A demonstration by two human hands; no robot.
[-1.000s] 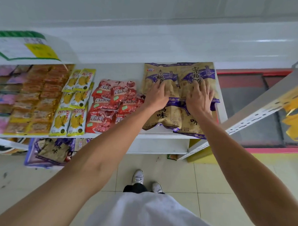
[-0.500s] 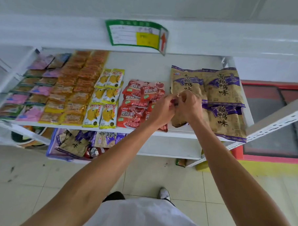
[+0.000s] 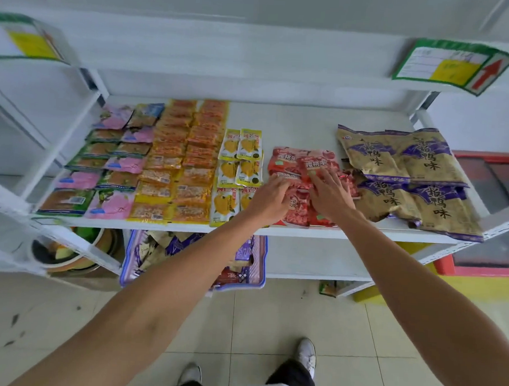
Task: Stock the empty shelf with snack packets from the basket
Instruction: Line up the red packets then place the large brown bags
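Note:
The white shelf [image 3: 294, 118] holds rows of snack packets. Red packets [image 3: 302, 165] lie in a pile at its middle right. My left hand [image 3: 269, 200] rests on the left side of that pile, fingers curled onto a red packet. My right hand [image 3: 330, 194] lies flat on the pile's right side, fingers spread. Big tan and purple packets [image 3: 405, 176] lie to the right, near the shelf's end. Yellow packets [image 3: 240, 160] sit just left of my left hand. The blue basket [image 3: 260, 260] stands on the lower shelf, with packets inside and partly hidden by my left arm.
Orange packets [image 3: 187, 160] and pink and green packets [image 3: 111, 163] fill the shelf's left half. A price tag [image 3: 454, 66] hangs from the shelf above. A pot [image 3: 67, 251] sits low at the left. White uprights [image 3: 57, 149] frame the left side. The floor is tiled.
Both hands have moved left from the tan and purple packets to the red pile. The view has swung left, so more of the shelf's left part shows.

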